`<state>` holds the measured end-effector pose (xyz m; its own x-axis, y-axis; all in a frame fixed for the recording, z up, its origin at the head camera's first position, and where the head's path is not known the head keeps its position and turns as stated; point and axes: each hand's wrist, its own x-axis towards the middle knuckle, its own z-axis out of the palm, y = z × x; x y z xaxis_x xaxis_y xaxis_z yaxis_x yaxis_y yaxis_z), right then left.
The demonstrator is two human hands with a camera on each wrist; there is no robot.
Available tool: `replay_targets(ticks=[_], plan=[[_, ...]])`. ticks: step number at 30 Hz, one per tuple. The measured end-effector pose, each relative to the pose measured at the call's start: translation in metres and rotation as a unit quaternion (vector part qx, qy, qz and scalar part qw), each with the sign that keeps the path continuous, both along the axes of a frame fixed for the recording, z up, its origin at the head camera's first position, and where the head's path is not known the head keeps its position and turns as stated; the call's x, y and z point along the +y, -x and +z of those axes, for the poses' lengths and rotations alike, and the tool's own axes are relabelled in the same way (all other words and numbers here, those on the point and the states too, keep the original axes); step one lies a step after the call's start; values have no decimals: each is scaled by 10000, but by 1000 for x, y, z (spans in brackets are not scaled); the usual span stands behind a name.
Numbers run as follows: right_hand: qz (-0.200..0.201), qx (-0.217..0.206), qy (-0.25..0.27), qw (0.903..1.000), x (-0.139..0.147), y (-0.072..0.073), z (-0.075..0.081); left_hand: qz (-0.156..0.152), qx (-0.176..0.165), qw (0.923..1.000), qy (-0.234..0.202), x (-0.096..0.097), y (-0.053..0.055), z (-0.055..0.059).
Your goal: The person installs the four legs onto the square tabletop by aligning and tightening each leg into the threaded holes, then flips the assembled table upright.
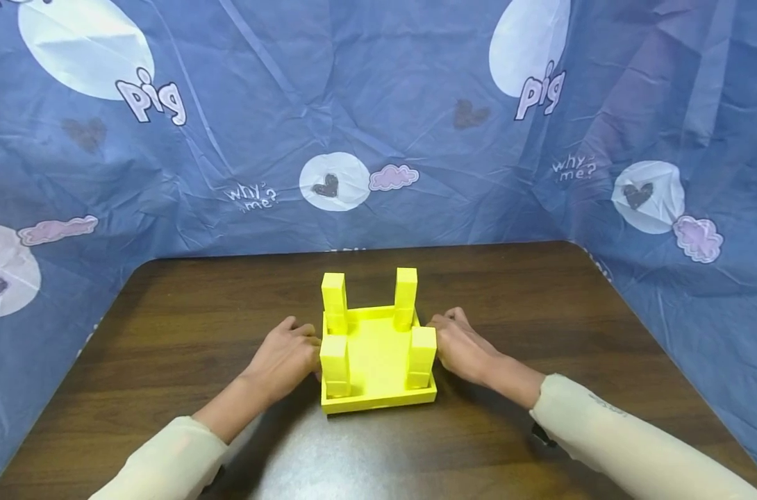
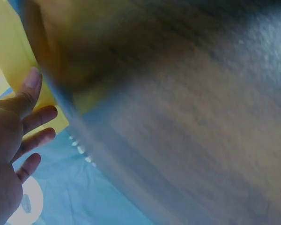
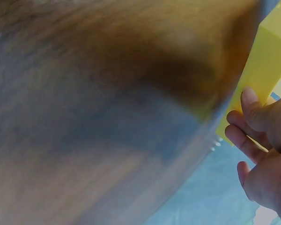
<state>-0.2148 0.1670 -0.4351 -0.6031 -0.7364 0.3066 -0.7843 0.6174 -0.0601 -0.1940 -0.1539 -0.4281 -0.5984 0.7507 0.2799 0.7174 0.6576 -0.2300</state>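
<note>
A small yellow table [image 1: 378, 357] lies upside down on the brown tabletop, its raised rim and square corner legs facing up. At its left side is my left hand [image 1: 289, 354], holding the edge; in the left wrist view the thumb [image 2: 33, 79] presses the yellow side and the other visible fingers are spread loosely. My right hand [image 1: 462, 347] holds the opposite edge, the thumb [image 3: 249, 97] against the yellow side wall in the right wrist view and the fingers bent beside it. Part of each hand's grip is hidden behind the side walls.
The dark wooden tabletop [image 1: 185, 333] has rounded far corners. Around it hangs a blue printed cloth [image 1: 366, 104] along the back and both sides. Pale sleeves [image 1: 172, 458] cover the forearms.
</note>
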Motion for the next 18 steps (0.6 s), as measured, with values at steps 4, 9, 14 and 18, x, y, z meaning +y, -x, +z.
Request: replay_targets(ticks=[4, 9, 14, 18], plan=[[131, -57, 150, 9998, 5, -3, 14, -217, 410, 9989, 21, -3, -3, 8], [184, -71, 168, 9997, 10, -7, 31, -528, 690, 9962, -97, -7, -5, 18], [200, -265, 129, 9994, 13, -13, 43, -688, 622, 9955, -183, -9, -8, 27], [204, -549, 288, 9979, 17, -16, 49, -762, 521, 9953, -293, -9, -12, 33]])
